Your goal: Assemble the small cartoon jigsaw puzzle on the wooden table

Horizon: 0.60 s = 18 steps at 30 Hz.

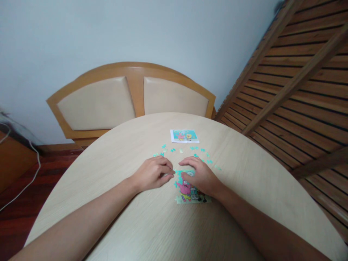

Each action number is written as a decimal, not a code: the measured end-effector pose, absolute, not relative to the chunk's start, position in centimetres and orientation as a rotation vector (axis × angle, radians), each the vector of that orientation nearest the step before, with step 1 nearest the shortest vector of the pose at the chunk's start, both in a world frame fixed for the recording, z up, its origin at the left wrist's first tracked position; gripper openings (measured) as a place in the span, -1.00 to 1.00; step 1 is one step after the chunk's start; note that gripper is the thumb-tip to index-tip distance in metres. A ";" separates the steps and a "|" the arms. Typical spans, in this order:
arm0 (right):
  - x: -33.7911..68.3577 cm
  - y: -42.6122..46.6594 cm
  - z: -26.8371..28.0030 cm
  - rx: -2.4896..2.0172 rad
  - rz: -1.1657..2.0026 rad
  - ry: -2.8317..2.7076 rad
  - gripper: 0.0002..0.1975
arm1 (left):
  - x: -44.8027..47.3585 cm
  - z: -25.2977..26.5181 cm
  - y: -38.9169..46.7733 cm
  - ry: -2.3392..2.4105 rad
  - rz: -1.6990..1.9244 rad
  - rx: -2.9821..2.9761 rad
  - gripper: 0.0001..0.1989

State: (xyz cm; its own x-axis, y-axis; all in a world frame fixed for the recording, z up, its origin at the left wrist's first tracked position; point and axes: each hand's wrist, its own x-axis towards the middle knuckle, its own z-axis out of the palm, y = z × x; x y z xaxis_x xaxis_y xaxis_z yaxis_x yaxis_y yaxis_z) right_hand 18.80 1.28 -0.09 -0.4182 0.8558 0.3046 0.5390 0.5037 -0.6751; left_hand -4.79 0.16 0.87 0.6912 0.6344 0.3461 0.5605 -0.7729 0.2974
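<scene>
A partly joined jigsaw puzzle (185, 194) with a pink starfish character lies flat on the round table. At its upper left corner, my left hand (155, 172) has thumb and fingers pinched on a small teal puzzle piece (175, 172), largely hidden by the fingertips. Over the upper right of the puzzle rests my right hand (202, 177), its thumb and forefinger apart and nothing seen between them. That hand covers part of the picture. Loose teal puzzle pieces (194, 148) are scattered in an arc beyond both hands.
Behind the loose pieces lies a reference picture card (185, 136). The pale round table (122, 224) fills the foreground. A wooden headboard with cream pads (98, 103) stands beyond it, against the wall. Slatted wood (299, 83) leans at the right; a white cable (36, 170) hangs at the left.
</scene>
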 end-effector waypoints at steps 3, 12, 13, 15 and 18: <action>18.9 1.3 -0.3 -1.102 0.551 -2.204 -0.78 | -4.8 0.9 0.2 0.977 0.653 2.738 -0.81; 19.9 1.9 1.9 -1.208 0.800 -2.146 -0.90 | -4.8 0.9 0.1 0.959 0.658 2.733 -0.82; 20.6 2.3 2.5 -1.246 0.903 -2.120 -0.87 | -4.8 0.9 0.2 0.951 0.659 2.732 -0.82; 22.2 3.2 3.4 -1.286 1.059 -2.099 -0.80 | -4.8 0.8 0.3 0.938 0.664 2.729 -0.81; 24.6 4.4 4.0 -1.356 1.156 -2.063 -0.72 | -4.8 0.7 0.3 0.932 0.670 2.729 -0.81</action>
